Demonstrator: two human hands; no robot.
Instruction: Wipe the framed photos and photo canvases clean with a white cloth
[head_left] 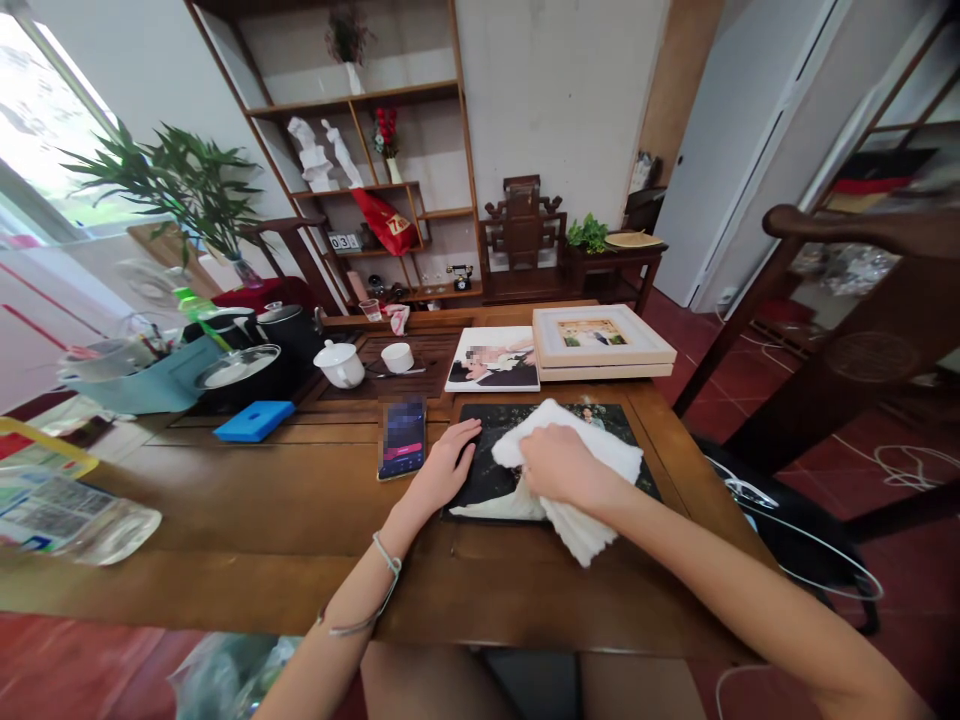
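A dark photo print (495, 470) lies flat on the wooden table (300, 520) in front of me. My left hand (444, 467) rests open on the print's left edge, fingers flat, pressing it down. My right hand (564, 463) is closed on a white cloth (577, 480) that lies bunched over the middle of the print. A phone (403, 438) with a lit screen lies just left of my left hand.
Behind the print lie another photo (493, 359) and a stack of light wooden frames (600, 342). A tea tray with white cups (397, 357), a teapot (340, 364), kettles and a blue box (255, 420) sit to the left. A dark chair (862, 340) stands at right.
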